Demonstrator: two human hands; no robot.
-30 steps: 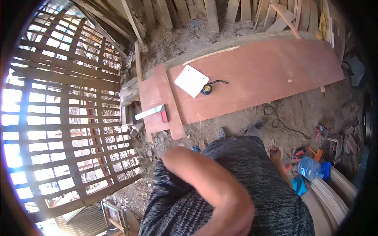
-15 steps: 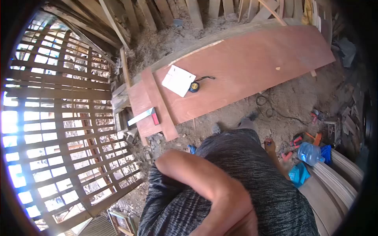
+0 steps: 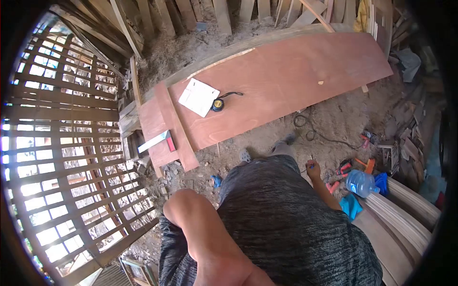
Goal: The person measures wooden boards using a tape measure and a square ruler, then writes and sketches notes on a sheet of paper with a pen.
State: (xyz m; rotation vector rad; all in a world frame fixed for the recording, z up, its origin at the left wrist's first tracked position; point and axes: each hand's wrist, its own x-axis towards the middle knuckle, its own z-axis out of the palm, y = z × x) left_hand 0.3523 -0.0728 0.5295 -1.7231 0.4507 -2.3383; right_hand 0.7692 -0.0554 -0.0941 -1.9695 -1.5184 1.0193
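Observation:
My right hand (image 3: pixel 313 169) hangs low beside my right leg, fingers closed round a small thin pen (image 3: pixel 311 166) with a blue part. My left arm (image 3: pixel 195 224) is bent up in front of my chest, and its hand is beyond the lower edge of the view. In front of my feet lies a long reddish plywood board (image 3: pixel 267 86). On it are a white sheet of paper (image 3: pixel 196 97) with writing and a black and yellow tape measure (image 3: pixel 217 105). A narrower plywood strip (image 3: pixel 177 126) crosses the left end, beside a try square (image 3: pixel 160 140) with a red handle.
A slatted wooden wall (image 3: pixel 71 143) stands on the left. To the right lie red and black power tools (image 3: pixel 343 168), a water bottle (image 3: pixel 361 183), a blue bag (image 3: pixel 350 206) and stacked long mouldings (image 3: pixel 396 219). A dark cable (image 3: pixel 329 139) snakes over the dusty ground.
The view has shifted, so the board and the things on it appear farther left. My left forearm has swung lower and to the left. My right hand still holds the pen.

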